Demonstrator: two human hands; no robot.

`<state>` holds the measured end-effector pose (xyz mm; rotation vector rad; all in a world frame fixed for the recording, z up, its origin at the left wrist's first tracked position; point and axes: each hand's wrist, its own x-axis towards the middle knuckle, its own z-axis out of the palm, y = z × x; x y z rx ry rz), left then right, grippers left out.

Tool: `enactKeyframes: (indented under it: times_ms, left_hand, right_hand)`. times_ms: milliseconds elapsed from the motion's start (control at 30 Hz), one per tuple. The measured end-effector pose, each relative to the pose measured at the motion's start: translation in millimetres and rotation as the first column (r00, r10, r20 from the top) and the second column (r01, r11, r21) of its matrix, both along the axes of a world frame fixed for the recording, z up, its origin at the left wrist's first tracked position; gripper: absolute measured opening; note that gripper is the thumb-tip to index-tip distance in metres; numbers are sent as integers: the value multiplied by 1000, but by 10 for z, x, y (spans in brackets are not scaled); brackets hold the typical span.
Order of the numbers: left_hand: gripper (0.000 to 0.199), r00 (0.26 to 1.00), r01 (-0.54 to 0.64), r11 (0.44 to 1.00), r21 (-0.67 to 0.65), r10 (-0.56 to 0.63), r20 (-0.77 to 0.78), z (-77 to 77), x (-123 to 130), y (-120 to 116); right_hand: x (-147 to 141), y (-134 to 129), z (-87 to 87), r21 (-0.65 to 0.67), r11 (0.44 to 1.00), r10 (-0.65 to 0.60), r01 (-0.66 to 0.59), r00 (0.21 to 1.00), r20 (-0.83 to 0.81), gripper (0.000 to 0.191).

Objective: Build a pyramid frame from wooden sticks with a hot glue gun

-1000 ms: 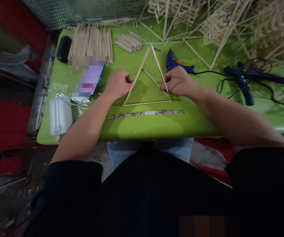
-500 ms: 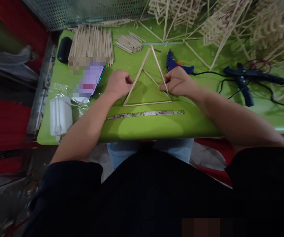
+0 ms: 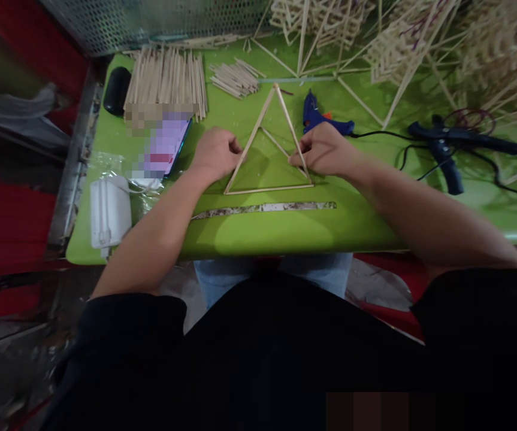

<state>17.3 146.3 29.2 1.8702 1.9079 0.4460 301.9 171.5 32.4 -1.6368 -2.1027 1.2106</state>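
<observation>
A triangular frame of thin wooden sticks (image 3: 268,190) stands on the green table (image 3: 258,233), its peak pointing away from me. My left hand (image 3: 217,152) is closed on the frame's left side, fingertips partly hidden behind the stick. On the right side, my right hand (image 3: 323,149) pinches the frame near its lower right corner, where another slanting stick (image 3: 276,142) meets it. A stained flat strip (image 3: 265,208) lies just in front of the frame. Behind my right hand rests a blue glue gun (image 3: 314,114).
Bundled long sticks (image 3: 168,81), shorter sticks (image 3: 235,78), a phone (image 3: 166,143), a white power bank (image 3: 111,212) and a black object (image 3: 117,90) lie at left. Dark tools with cables (image 3: 447,143) lie at right; stick structures (image 3: 402,48) fill the back right.
</observation>
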Motion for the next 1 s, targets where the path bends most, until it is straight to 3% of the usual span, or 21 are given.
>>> enactKeyframes:
  times_ms: [233,567,833,1000]
  left_hand:
    - [8,1000,-7,1000,-3,7,-6,2,10,-1]
    - [9,1000,9,1000,-2,-9,16,-5,5,5]
    - [8,1000,16,1000,-3,-16,12,-12,10,10]
    - [9,1000,21,1000,-15,-21,-14,9,16,8]
  right_hand:
    - [-37,-22,26,13,1000,-22,22,1000,12,41]
    - [-32,-34,53,30,999,-15,15,1000,12,62]
    - [-29,-26,43,23,1000,-18,17,999,36,43]
    - [-51,-41,79,42,999,2,-5,998,56,46]
